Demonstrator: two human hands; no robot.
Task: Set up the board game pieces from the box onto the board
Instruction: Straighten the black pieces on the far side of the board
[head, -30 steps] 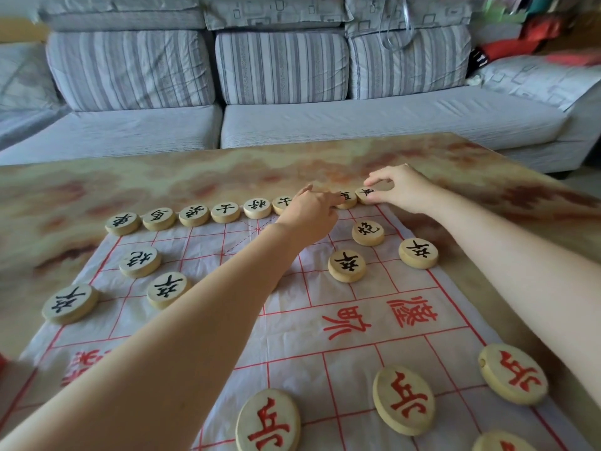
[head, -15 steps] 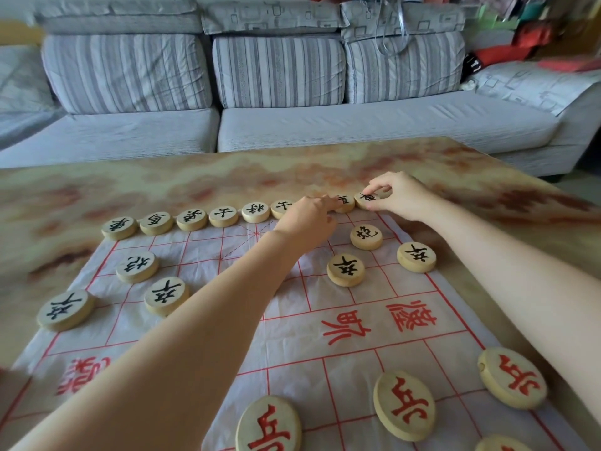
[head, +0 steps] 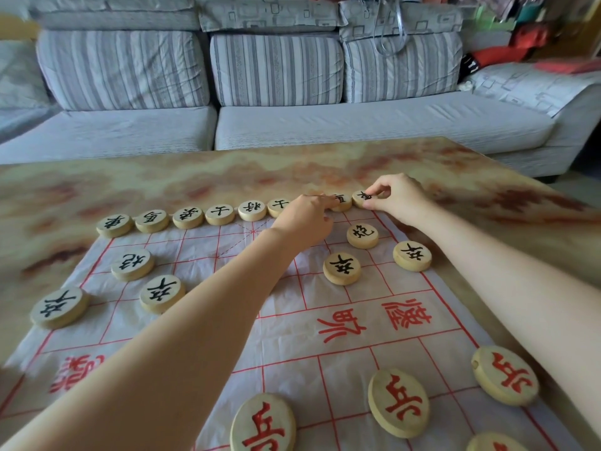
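The discs are thick wooden rounds with flat faces and a plain rim; I judge them light, stiff and hard, unlikely to break, and a little smooth; the rim is the place to take one, thumb against fingertips, since the faces lie flat on the sheet.

The right hand (head: 400, 198) does that at the far right end of the back row; its grip is clamped on the corner disc (head: 361, 198), thumb and fingers pinching the rim; that disc sits on the board's far right corner, just beside the next disc (head: 341, 201).

The left hand (head: 305, 219) lies over the row, a finger stretched to that next disc; the hand hides what is under it, so I cannot tell whether its grip holds anything.

The board (head: 374, 320) is a thin, creased sheet with red lines; it looks soft and liable to slide or ruck if a disc is dragged, so lifting seems safer than pushing; black discs fill the far ranks, red discs (head: 398, 402) lie near.

The tabletop (head: 162, 183) is glossy and marbled, probably slick under the sheet; behind it stands a grey striped sofa (head: 357, 125) with cushions; no box shows.
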